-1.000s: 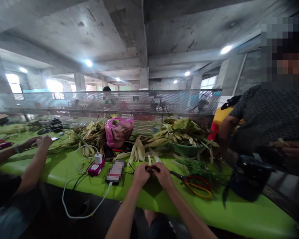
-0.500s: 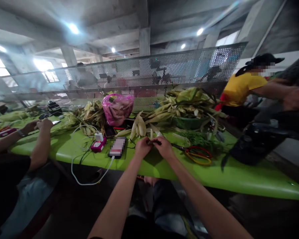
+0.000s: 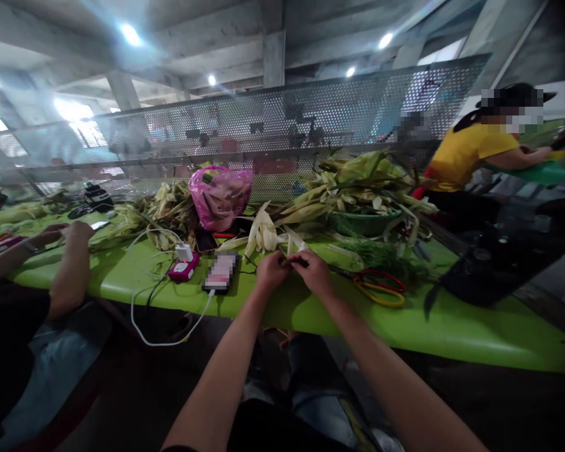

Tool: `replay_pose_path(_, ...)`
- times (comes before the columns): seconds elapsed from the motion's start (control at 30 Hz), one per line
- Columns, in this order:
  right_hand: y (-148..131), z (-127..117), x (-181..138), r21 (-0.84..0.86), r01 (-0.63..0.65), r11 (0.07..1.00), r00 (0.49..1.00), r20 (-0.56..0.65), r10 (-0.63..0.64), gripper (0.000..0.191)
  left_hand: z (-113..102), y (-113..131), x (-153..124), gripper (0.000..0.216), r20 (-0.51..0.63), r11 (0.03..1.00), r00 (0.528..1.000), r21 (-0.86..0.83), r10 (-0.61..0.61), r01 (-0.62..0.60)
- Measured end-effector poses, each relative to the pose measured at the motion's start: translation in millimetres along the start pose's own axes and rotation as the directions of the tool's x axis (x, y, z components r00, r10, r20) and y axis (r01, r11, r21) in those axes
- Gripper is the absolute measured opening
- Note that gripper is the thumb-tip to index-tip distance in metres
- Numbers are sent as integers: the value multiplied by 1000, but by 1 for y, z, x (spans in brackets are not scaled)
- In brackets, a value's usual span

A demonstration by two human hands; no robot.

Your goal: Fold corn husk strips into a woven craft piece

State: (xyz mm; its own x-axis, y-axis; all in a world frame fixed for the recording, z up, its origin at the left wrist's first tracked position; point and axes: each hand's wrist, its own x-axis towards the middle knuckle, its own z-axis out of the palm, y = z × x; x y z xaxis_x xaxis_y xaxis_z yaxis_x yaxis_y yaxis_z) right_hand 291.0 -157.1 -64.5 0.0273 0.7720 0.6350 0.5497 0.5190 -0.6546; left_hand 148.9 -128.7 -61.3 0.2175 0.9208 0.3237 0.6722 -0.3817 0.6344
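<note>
Over the near part of the green table, my left hand (image 3: 274,270) and my right hand (image 3: 312,269) meet with fingers pinched, fingertips almost touching. Whatever is between them is too small and dark to make out. Just beyond the fingertips are pale corn husk strips (image 3: 297,238), and a larger husk bunch (image 3: 263,231) lies behind my left hand. Scissors with red and yellow handles (image 3: 381,289) lie to the right of my right hand. A phone (image 3: 220,272) on a white cable is left of my left hand.
A green basin (image 3: 365,223) heaped with corn husks (image 3: 358,182) stands behind green sprigs (image 3: 381,256). Further left are a pink plastic bag (image 3: 221,198), more husks (image 3: 167,207) and a pink power socket (image 3: 183,268). A black bag (image 3: 480,270) sits right. Co-workers are on both sides.
My view has shifted slightly. My hands stay pinched together, with their fingers moved a little. The person in yellow at right has drawn the outstretched arm in and handles something green.
</note>
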Motion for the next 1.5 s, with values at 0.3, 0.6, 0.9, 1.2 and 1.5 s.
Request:
replay_pose_path(0.3,1,2,1,30,2,1000,1000,-1,-2,14,-1,-1,0,14,6,1000,1000,10,-10,10)
replay_pose_path(0.6,4,3,0,34,-4,999,1000,3,4,13,-2,-1,-1,18,18,999,1000,20,-26,25)
replay_pose_path(0.9,10,5,0,19,-3,1000,1000,12,3,14,-1,-3,0,20,25,999,999,16,-32,31)
replay_pose_path(1.2,9,5,1,9,-2,1000,1000,28,1,14,0,-4,-1,20,13,998,999,47,-42,41)
replay_pose_path(1.5,5,8,2,19,-12,1000,999,48,11,15,-3,-5,-5,19,5,996,999,80,-48,47)
